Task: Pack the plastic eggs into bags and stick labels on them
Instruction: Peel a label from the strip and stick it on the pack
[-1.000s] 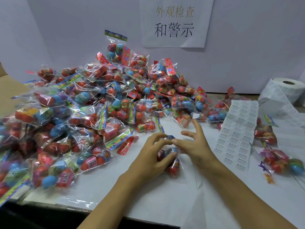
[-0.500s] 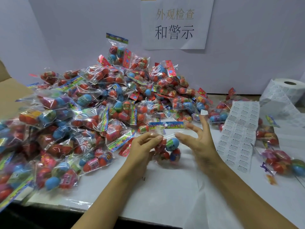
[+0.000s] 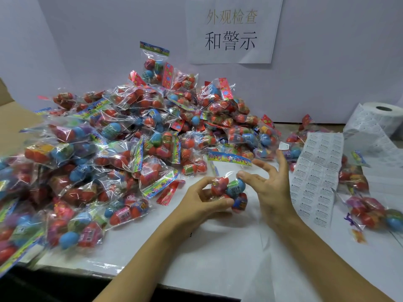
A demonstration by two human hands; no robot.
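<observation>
Surroundings: I see a pile of bagged eggs (image 3: 122,153) left and far, a label sheet (image 3: 316,182) right, a label roll (image 3: 379,118) far right.
Bag: clear bag (image 3: 229,188) at table (image 3: 218,247) centre holds red and blue eggs.
Left hand (image 3: 200,203): curled round the bag.
Right hand (image 3: 272,188): fingers spread, thumb touching the bag; a small label (image 3: 284,146) on one fingertip.
</observation>
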